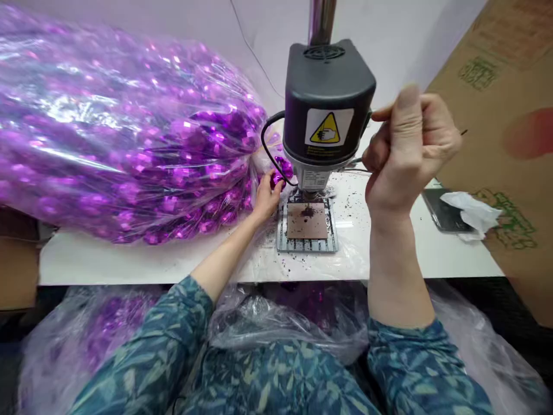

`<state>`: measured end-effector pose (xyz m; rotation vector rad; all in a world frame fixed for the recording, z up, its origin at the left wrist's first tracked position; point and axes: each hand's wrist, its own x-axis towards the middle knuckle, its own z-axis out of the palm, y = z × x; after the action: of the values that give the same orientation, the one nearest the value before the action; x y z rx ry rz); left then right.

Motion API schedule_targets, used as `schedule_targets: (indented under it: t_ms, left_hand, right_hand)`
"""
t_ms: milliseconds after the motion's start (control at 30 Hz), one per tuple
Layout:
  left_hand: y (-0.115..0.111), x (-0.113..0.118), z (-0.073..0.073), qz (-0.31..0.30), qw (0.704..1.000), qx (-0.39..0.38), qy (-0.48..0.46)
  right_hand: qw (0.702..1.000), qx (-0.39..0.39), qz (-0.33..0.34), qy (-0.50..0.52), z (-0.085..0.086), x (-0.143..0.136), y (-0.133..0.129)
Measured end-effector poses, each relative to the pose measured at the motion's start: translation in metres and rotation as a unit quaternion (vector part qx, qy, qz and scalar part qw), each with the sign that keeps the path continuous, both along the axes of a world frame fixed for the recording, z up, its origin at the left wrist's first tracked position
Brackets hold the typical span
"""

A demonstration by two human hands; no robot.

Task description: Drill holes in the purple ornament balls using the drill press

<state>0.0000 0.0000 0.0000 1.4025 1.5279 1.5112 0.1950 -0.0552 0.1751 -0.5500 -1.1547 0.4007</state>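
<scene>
A black drill press [330, 80] with a yellow hand-warning label stands over a slotted metal base plate [307, 246]. On that plate lies a flat brown board [306, 223] with dark shavings on it. My left hand [266, 197] is left of the drill, its fingers closed on a shiny purple faceted ball [283, 167], partly hidden by the fingers and a black cable. My right hand [408, 147] is raised at the drill's right side, fingers curled around a thin lever; the hand covers most of the lever.
A large clear bag of shiny purple balls [151, 144] fills the left of the white table [129, 259]. At right are a dark flat object [444, 213], crumpled white tissue [473, 210] and a cardboard box [510, 161]. Clear plastic [259, 317] lies over my lap.
</scene>
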Motion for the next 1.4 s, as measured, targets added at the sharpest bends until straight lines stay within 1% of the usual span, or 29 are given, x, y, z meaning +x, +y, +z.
schedule_targets:
  t_ms: [67, 133, 167, 233, 267, 300, 367, 500, 600, 700, 1000, 1200, 1333, 1400]
  left_hand:
    - [-0.023, -0.006, -0.005, 0.001, 0.998, -0.008, -0.059]
    - [-0.043, -0.010, -0.008, -0.022, 0.990, -0.038, -0.133]
    - [-0.052, -0.010, -0.009, -0.047, 0.979, -0.069, -0.184]
    - [-0.066, -0.010, -0.008, -0.102, 0.948, -0.128, -0.273]
    - [-0.070, -0.008, -0.008, -0.124, 0.935, -0.146, -0.300]
    - [-0.073, -0.006, -0.008, -0.139, 0.928, -0.151, -0.311]
    - [-0.074, 0.001, -0.011, -0.154, 0.933, -0.131, -0.299]
    - [-0.067, 0.012, -0.025, -0.187, 0.956, -0.067, -0.215]
    - [-0.062, 0.017, -0.034, -0.214, 0.961, -0.045, -0.169]
    - [-0.060, 0.018, -0.040, -0.226, 0.964, -0.032, -0.140]
    - [-0.063, 0.026, -0.044, -0.279, 0.957, 0.003, -0.082]
    - [-0.066, 0.030, -0.046, -0.293, 0.955, -0.006, -0.046]
    - [-0.068, 0.030, -0.043, -0.289, 0.957, -0.007, -0.018]
    - [-0.068, 0.030, -0.042, -0.285, 0.959, -0.010, -0.012]
  right_hand:
    - [1.000, 0.001, -0.006, -0.001, -0.001, 0.001, 0.002]
    - [1.000, 0.004, -0.011, -0.001, -0.002, 0.002, 0.003]
    - [1.000, 0.007, -0.014, 0.001, -0.002, 0.002, 0.004]
    - [1.000, 0.013, -0.016, 0.001, -0.003, 0.002, 0.005]
    - [1.000, 0.013, -0.016, -0.001, -0.004, 0.002, 0.006]
    - [1.000, 0.012, -0.016, -0.005, -0.005, 0.002, 0.006]
    - [1.000, 0.011, -0.017, -0.012, -0.006, 0.002, 0.007]
    - [0.999, 0.016, -0.028, -0.003, -0.005, 0.000, 0.005]
    - [0.999, 0.016, -0.027, 0.008, -0.004, -0.001, 0.004]
    - [1.000, 0.009, -0.030, 0.000, -0.003, -0.001, 0.003]
    - [1.000, 0.003, -0.029, -0.008, -0.002, 0.000, -0.002]
    - [0.999, 0.008, -0.026, 0.018, -0.001, -0.003, -0.003]
    - [1.000, -0.004, -0.028, 0.010, -0.006, -0.003, -0.006]
    - [1.000, 0.009, -0.021, 0.016, -0.012, -0.003, -0.010]
